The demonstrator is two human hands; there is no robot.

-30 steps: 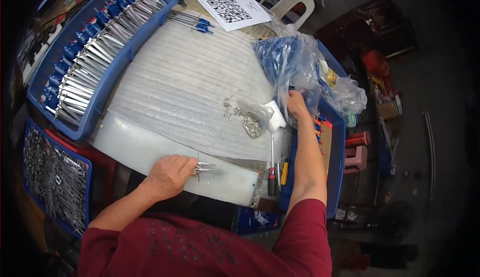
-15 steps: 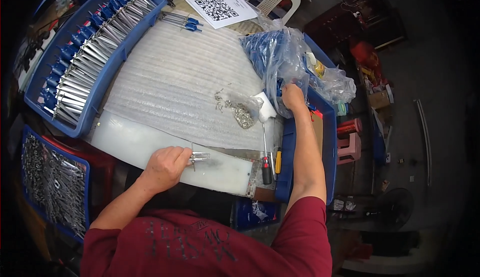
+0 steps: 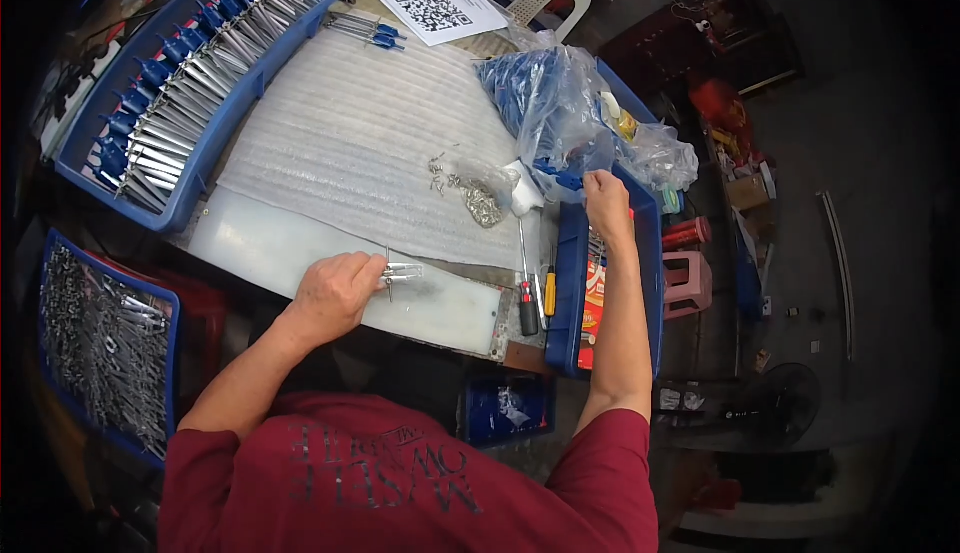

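My left hand [image 3: 338, 295] is closed around a silver metal fitting [image 3: 404, 272]. A U-shaped end and a thin crosspiece stick out past the fingers, over the white board [image 3: 270, 253]; the rest is hidden in the fist. At the right, my right hand [image 3: 607, 207] is closed, its fingertips pinched together at the lower edge of a clear plastic bag [image 3: 570, 103] of blue parts. Whatever those fingers hold, I cannot make out. Left of it lie a small clear bag of screws [image 3: 482, 203] and a white block [image 3: 523, 191].
A blue bin [image 3: 652, 293] stands under my right forearm, with a red and yellow box [image 3: 594, 303] in it. Two screwdrivers [image 3: 527, 308] lie beside it. A blue tray [image 3: 180, 198] of blue-ended metal rods stands left; a crate of metal parts [image 3: 105, 353] sits lower.
My right hand has risen slightly and drawn back from the bag of blue parts, uncovering the red and yellow box. My left hand keeps its grip on the fitting. The whole view has shifted slightly.
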